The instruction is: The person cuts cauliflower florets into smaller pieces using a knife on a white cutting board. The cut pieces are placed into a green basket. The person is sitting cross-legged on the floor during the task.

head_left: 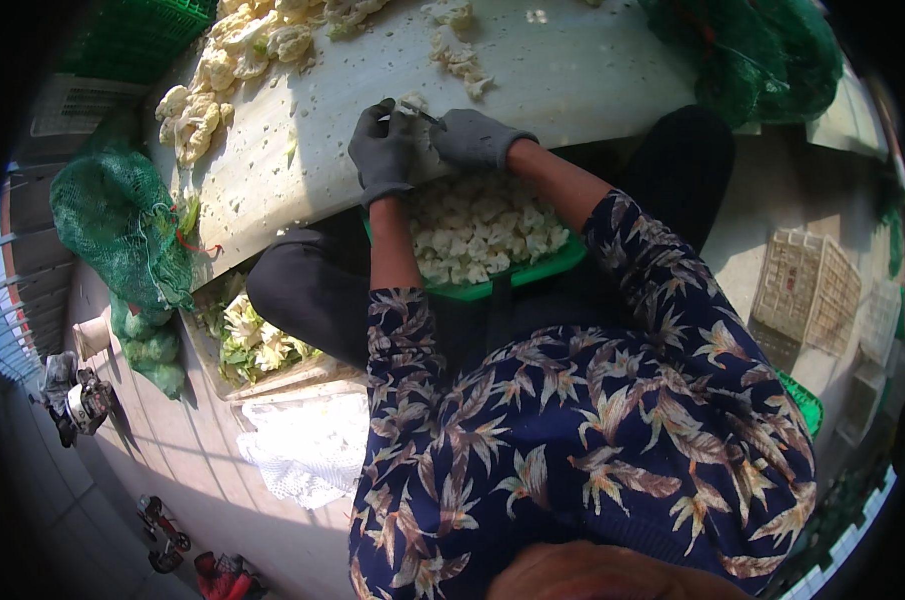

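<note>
Grey gloves cover both of my hands at the near edge of the white tabletop [362, 82]. My left hand [385, 150] has its fingers closed around a piece of cauliflower [411, 100]. In my right hand [471, 139] is a small knife [421, 112], its blade pointing left across to the piece. Directly below my hands, between my legs, a green basket [550, 266] holds many small cauliflower florets [482, 232]. Cut cauliflower chunks [460, 60] lie on the tabletop just beyond my hands.
More cauliflower [212, 82] is heaped at the table's far left. Green mesh sacks [115, 217] hang at its left end, another [767, 67] rests at the right. Below left stands a crate [220, 379] of leafy trimmings beside white netting [310, 450]. Plastic crates [805, 289] stand at right.
</note>
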`<state>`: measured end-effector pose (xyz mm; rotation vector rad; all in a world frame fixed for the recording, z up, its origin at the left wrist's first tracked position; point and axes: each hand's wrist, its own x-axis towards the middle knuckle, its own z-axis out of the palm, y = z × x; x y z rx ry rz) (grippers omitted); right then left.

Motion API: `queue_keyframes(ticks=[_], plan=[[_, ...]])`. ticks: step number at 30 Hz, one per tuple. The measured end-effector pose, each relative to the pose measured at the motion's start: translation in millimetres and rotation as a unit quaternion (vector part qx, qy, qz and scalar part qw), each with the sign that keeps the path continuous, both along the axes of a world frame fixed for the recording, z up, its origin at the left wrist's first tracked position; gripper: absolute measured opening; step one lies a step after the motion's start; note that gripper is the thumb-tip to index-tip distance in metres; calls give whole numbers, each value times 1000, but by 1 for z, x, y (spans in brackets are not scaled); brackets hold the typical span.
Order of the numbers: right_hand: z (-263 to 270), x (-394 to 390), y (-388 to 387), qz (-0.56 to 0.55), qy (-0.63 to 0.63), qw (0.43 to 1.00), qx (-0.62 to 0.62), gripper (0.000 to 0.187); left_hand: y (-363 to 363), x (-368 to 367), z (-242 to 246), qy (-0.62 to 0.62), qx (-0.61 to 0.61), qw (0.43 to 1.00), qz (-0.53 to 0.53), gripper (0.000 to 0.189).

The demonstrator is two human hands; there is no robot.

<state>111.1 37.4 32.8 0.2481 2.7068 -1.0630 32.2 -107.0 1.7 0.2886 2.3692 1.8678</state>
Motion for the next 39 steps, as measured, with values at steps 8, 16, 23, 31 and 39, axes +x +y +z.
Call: queue_keyframes(ticks=[8,16,23,31,39], plan=[[45,88,47,-45,-144,956,-250,43,-36,2,41,-50,-80,960,-262,28],[61,67,80,-52,-19,991,122,39,51,18,49,249,-320,898,-170,49],[79,96,66,80,-227,970,-30,44,6,12,58,11,-122,965,-231,30],[73,68,85,-209,-100,968,-100,46,85,-68,30,275,-198,920,-197,47],[45,54,59,50,-16,984,172,40,38,-16,44,-10,-119,978,-173,30]])
